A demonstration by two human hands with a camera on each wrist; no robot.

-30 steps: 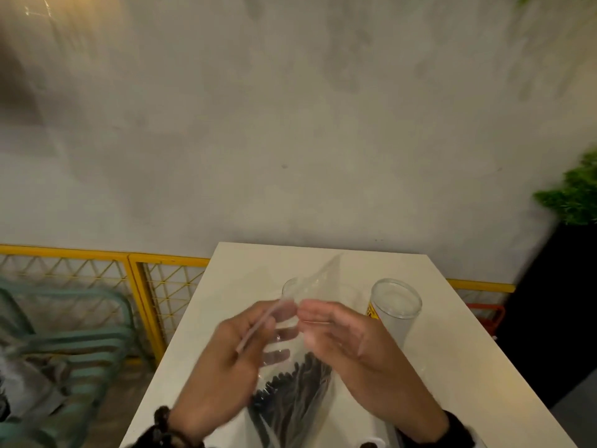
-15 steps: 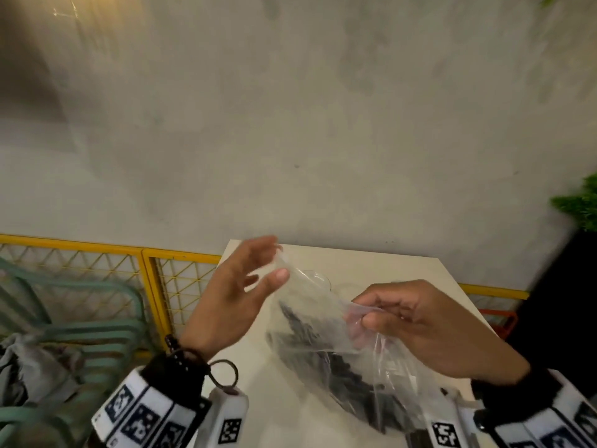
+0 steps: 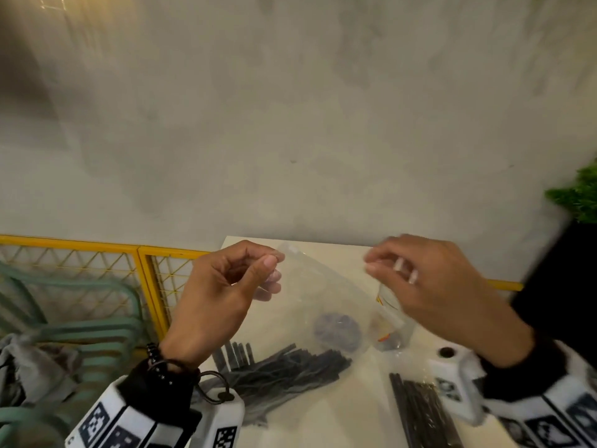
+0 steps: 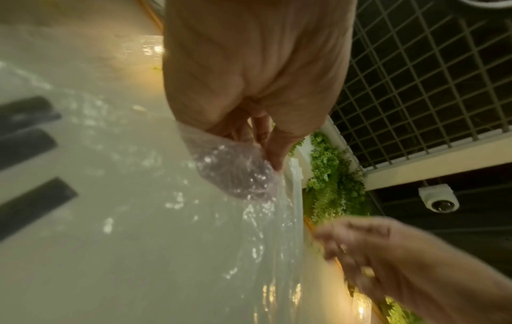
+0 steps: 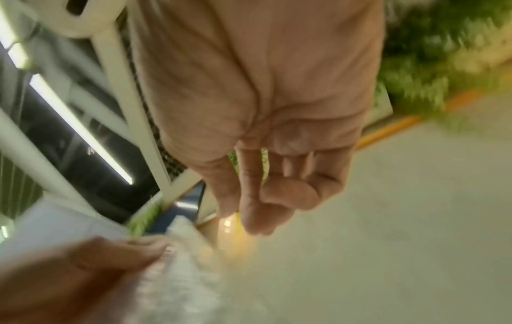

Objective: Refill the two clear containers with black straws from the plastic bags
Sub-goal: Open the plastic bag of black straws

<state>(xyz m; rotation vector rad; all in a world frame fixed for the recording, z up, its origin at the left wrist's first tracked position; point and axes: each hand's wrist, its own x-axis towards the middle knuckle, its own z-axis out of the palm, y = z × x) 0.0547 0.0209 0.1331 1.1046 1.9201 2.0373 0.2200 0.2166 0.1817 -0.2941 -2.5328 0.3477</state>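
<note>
A clear plastic bag (image 3: 310,295) hangs over the white table (image 3: 326,421), with black straws (image 3: 290,370) bunched in its lower end. My left hand (image 3: 273,263) pinches the bag's top edge between thumb and forefinger; the left wrist view shows the same pinch on the bag (image 4: 238,175). My right hand (image 3: 371,270) is blurred, to the right of the bag, its fingers curled. In the right wrist view the right hand (image 5: 266,210) shows no plastic in it. Behind the bag stand a clear container (image 3: 337,331) holding black straws and another clear container (image 3: 392,321) with an orange mark.
A second bag of black straws (image 3: 420,412) lies at the table's near right. A yellow mesh fence (image 3: 145,257) and a green chair (image 3: 84,305) with grey cloth (image 3: 32,367) are on the left. A plant (image 3: 578,198) in a black planter is on the right.
My hands have drawn apart. The right hand pinched the bag half a second ago and now is off to the right. The left hand has closed onto the bag's top edge.
</note>
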